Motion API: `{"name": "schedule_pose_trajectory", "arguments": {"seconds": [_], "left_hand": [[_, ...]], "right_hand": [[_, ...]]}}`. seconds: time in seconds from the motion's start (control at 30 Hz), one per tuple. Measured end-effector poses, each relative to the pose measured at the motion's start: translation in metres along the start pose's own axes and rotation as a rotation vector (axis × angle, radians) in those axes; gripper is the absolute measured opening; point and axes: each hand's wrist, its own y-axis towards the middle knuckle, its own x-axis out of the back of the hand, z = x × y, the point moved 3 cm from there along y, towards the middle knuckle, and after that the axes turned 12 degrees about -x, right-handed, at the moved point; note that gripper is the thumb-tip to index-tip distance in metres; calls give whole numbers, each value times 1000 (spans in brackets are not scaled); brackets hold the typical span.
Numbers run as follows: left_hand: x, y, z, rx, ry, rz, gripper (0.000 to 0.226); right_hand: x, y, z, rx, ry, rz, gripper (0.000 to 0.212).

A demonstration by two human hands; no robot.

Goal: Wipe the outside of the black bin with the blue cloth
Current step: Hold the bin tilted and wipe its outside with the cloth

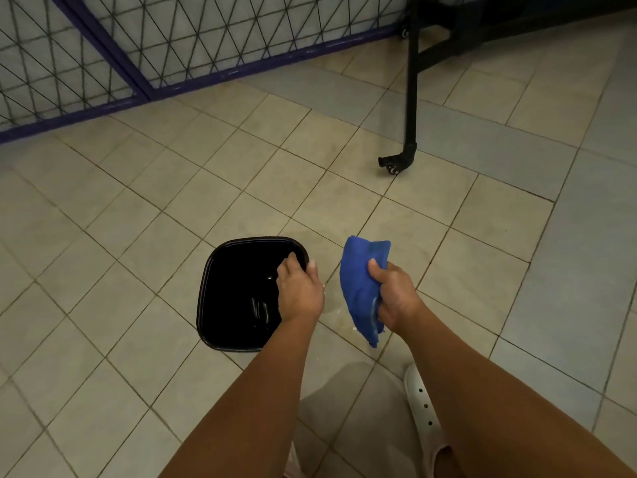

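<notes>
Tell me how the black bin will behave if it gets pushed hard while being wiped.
The glossy black plastic bin looks empty, so probably light and apt to slide or tip on the smooth tiled floor. The left hand gripping its rim likely steadies it. The shiny walls may feel slippery.

No readable text, label, brand, number or sign appeared anywhere in the view.
</notes>
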Motion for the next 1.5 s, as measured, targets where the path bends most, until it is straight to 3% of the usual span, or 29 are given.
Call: {"name": "schedule_pose_trajectory", "arguments": {"seconds": [0.13,0.27,0.43,0.57,0.8,1.03,1.3,1.5], "left_hand": [[-18,6,8,80,4,133,57],[-22,8,11,103,47,122,53],[-16,8,10,55,127,133,48],[-4,5,12,4,165,119,44],[19,9,22,37,140,106,43],[56,13,34,88,116,26,45],[80,9,58,180,-214,-41,46],[72,-4,65,171,-354,-32,45]], "right_hand": [[13,9,-3,29,-29,17,34],[21,14,-8,16,-34,24,58],[24,18,-10,-14,-97,-36,38],[21,18,-10,-42,-90,-56,39],[16,15,-12,-57,-99,-71,27],[8,17,-13,-75,-192,-64,30],[2,15,-21,-14,-417,-137,29],[5,26,-27,-15,-492,-221,40]]}}
